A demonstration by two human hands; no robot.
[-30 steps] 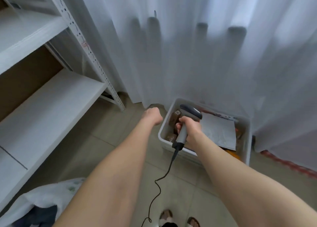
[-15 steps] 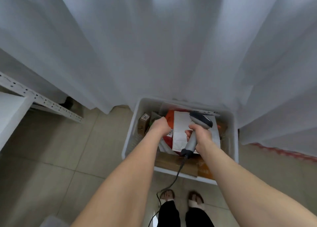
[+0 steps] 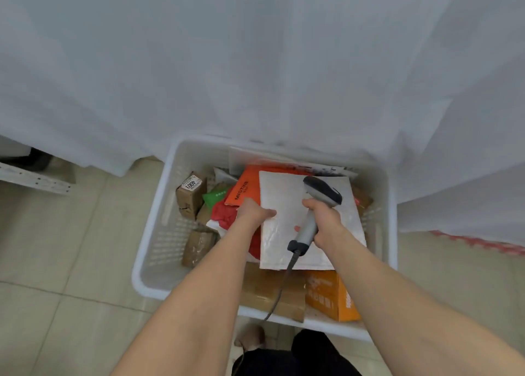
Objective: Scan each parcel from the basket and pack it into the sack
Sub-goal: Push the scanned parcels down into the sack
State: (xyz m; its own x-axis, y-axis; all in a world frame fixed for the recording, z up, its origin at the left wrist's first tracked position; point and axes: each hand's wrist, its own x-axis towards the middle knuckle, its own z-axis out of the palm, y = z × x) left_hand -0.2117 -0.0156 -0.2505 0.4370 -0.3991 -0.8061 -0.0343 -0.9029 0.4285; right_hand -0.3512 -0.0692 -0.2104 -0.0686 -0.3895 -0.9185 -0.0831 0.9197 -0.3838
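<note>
A white plastic basket (image 3: 159, 233) stands on the tiled floor, full of parcels. On top lies a flat white padded mailer (image 3: 287, 199). My left hand (image 3: 251, 212) grips its left edge, thumb on top. My right hand (image 3: 324, 219) is shut on a grey barcode scanner (image 3: 321, 195), whose dark head hovers over the mailer. The scanner's cable (image 3: 279, 287) trails down toward me. Under the mailer lies an orange mailer (image 3: 244, 188) marked MISTINE. The sack is out of view.
Brown boxes (image 3: 190, 193), a green packet (image 3: 214, 198), a red bag (image 3: 224, 213) and an orange carton (image 3: 329, 296) fill the basket. A white curtain (image 3: 255, 63) hangs right behind it. A shelf rail (image 3: 34, 178) shows at left. My foot (image 3: 250, 337) is below.
The view swung right and down from the shelves to the basket. My left hand dropped from the basket rim onto the white mailer and took its edge. The scanner stayed in my right hand.
</note>
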